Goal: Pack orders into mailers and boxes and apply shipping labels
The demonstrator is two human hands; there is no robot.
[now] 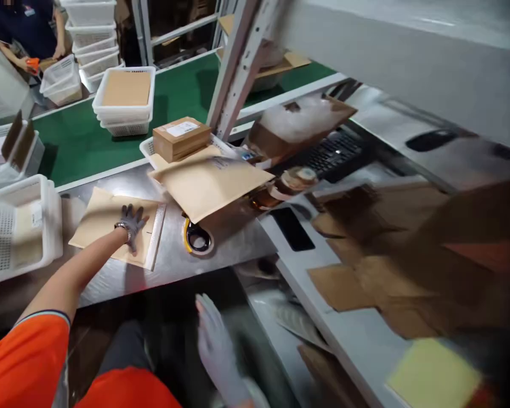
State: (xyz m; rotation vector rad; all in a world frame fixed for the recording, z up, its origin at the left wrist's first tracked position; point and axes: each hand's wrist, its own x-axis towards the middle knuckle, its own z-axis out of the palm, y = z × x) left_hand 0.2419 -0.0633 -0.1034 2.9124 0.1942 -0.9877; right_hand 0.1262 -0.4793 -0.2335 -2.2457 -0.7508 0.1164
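Observation:
My left hand [132, 224], in a grey glove, presses flat with spread fingers on a padded envelope [100, 218] that lies on the metal table. A pale strip runs along the envelope's right edge. Lower down, my right hand [216, 340], in a pale glove, hangs in front of the table with its fingers stretched out; motion blurs it and nothing shows in it. A yellow-and-black tape dispenser [198, 238] lies to the right of the envelope. Behind it, a larger padded envelope [215, 184] leans over a white basket [147, 148] that holds a small cardboard box [181, 139].
White baskets [51, 226] stand at left, more [123, 116] on the green conveyor belt [174, 96]. A metal post [238, 73] rises behind the table. Right are tape rolls [295, 180], a keyboard [335, 152], a phone [292, 228] and flattened cardboard [344, 286]. A co-worker [29, 31] stands across the belt.

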